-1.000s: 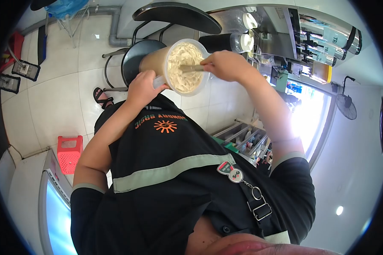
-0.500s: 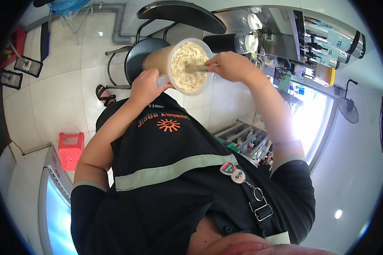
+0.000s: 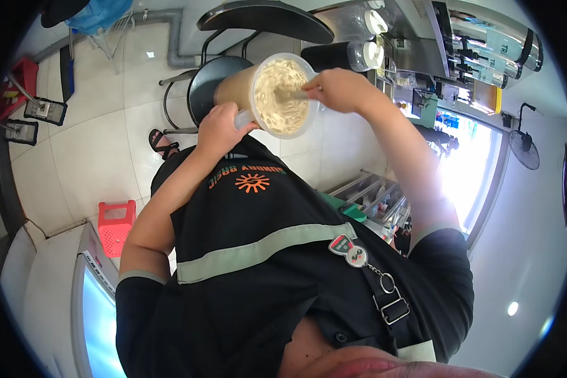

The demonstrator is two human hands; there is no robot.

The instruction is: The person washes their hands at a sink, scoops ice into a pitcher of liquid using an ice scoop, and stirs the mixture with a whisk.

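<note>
A large translucent jug (image 3: 236, 88) is at the upper middle, its open mouth facing the camera, with a pale, creamy mixture with strips or flakes (image 3: 282, 113) inside. My left hand (image 3: 222, 130) is closed round the jug's handle at its lower left. Over the rim from the right, my right hand (image 3: 334, 90) grips the upper part of a utensil (image 3: 293, 95); its far end is hidden in the mixture. Behind the jug is the round black seat of a chair (image 3: 201, 91); whether the two touch I cannot tell.
Lidded jugs (image 3: 359, 55) stand on the counter at upper right. A red plastic stool (image 3: 115, 230) is on the tiled floor at left, above a lit cabinet (image 3: 97, 315). A drawer-like rack (image 3: 372, 195) lies right of my apron. A fan (image 3: 523, 149) hangs at far right.
The utensil and my right hand have shifted slightly within the jug's mouth, and the mixture's surface pattern differs. My left hand keeps its hold. The whole view has shifted a little.
</note>
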